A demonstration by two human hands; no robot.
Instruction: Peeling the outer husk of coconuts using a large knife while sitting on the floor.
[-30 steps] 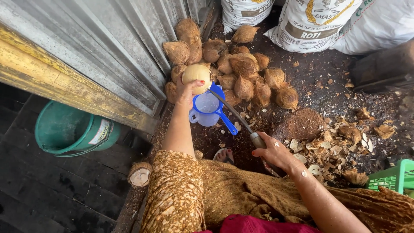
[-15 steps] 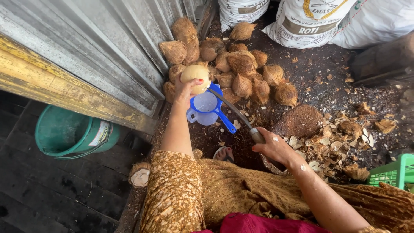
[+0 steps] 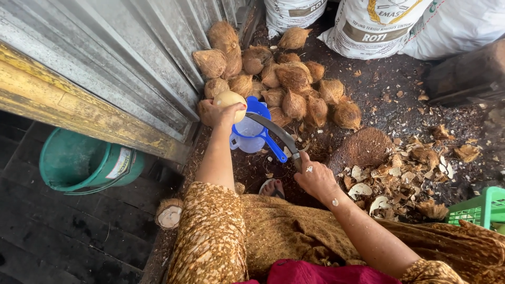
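Leftmost, a green bucket (image 3: 84, 163) stands below a corrugated metal wall (image 3: 131, 58). Left hand (image 3: 218, 113) grips a peeled coconut (image 3: 230, 98) over a blue jug (image 3: 252, 131); right hand (image 3: 315, 179) grasps a curved knife (image 3: 276, 131). Husked coconuts (image 3: 284, 79) and shell fragments (image 3: 410, 168) cover dark ground (image 3: 389, 89).

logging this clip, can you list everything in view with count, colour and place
peeled coconut: one, pale yellow, held over the jug
jug: one, blue and clear, on the ground
curved blade: one, dark metal, reaching over the jug
husked coconuts: a pile, brown, by the metal wall
shell scraps: many, brown and white, ground at right
bucket: one, green, lower left
sacks: three, white, top
crate: one, green, right edge
left hand: fingers around the coconut
right hand: grips the blade handle
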